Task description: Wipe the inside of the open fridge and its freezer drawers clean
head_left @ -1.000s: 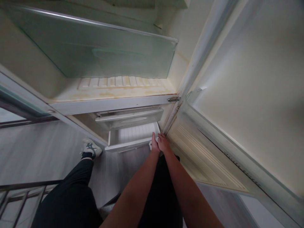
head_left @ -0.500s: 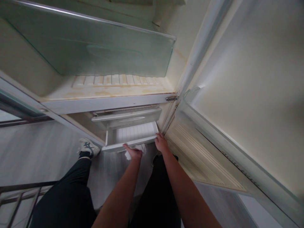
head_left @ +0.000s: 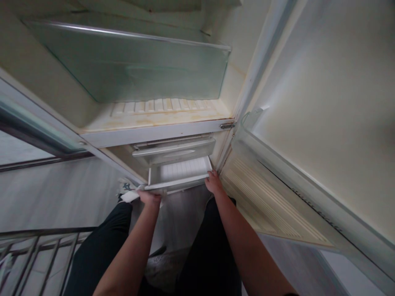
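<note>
A white freezer drawer [head_left: 180,171] is pulled partly out of the lower compartment, its ribbed floor bare. At its left front corner is my left hand [head_left: 150,197], closed on a white cloth [head_left: 131,196] that sticks out to the left; whether it is cloth or paper I cannot tell. My right hand [head_left: 213,182] grips the drawer's right front corner, fingers over the rim and the underside hidden. Just above sits another drawer with a clear front [head_left: 175,153], pushed further in.
Overhead, a clear bin [head_left: 138,72] stands in the stained upper compartment [head_left: 148,120]. On the right the upper door [head_left: 327,82] and lower door [head_left: 271,197] hang open. A metal rack [head_left: 46,255] is at lower left. My shoe [head_left: 126,185] is beside the fridge's left edge.
My left hand has slid left with the white cloth, from the middle of the drawer's front to its left corner. My right hand stays at the right corner. The view has shifted slightly.
</note>
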`<state>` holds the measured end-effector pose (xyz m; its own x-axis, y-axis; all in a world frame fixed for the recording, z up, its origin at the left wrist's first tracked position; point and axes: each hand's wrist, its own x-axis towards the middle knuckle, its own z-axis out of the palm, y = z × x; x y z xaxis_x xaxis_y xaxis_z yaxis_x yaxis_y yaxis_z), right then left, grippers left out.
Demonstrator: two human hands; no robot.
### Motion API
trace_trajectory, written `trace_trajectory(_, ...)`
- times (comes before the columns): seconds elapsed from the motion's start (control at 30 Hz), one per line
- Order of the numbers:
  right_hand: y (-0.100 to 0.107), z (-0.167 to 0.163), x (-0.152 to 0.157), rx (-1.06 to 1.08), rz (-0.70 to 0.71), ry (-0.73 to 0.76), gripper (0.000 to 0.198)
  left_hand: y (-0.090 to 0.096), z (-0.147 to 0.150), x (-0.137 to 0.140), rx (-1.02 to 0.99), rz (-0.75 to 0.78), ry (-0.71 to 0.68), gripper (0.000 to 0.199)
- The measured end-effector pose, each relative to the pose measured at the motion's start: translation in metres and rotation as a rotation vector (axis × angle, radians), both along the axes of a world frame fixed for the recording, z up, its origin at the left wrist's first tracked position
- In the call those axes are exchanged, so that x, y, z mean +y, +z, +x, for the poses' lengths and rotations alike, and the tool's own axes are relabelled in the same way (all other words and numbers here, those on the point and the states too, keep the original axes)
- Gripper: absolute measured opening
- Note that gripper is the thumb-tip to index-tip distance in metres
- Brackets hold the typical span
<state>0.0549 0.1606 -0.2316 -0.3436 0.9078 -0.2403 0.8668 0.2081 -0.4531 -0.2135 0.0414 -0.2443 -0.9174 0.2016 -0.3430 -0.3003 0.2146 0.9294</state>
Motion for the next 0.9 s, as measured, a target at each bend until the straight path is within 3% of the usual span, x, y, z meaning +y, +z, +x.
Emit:
trace_trajectory(0.2, -0.006, 0.001, -0.003, -0.004, -0.004, 0.005, 0.064, 0.003, 0.046, 0.014, 0.07, 0.08, -0.113, 0.059)
trace_trajectory(0.37, -0.008, 0.005, -0.003, 0.026, -0.027, 0.016, 0.068, 0.007, 0.085, 0.029, 0.294, -0.039, -0.217, 0.061)
trace_trajectory(0.43, -0.008, 0.008, -0.002, 0.038, -0.038, 0.032, 0.071, 0.011, 0.093, 0.032, 0.401, -0.092, -0.377, 0.057)
trace_trajectory(0.63, -0.008, 0.012, 0.0, 0.078, -0.053, 0.052, 0.073, 0.021, 0.087, 0.048, 0.524, -0.37, -1.049, 0.039)
trace_trajectory(0.77, -0.013, 0.011, 0.001, 0.102, -0.061, 0.052, 0.074, 0.025, 0.095, 0.082, 0.544, -0.539, -1.323, 0.037)
trace_trajectory(0.9, -0.019, 0.01, 0.001, 0.132, -0.081, 0.052, 0.087, 0.028, 0.123, 0.128, 0.566, -0.556, -1.533, 0.04)
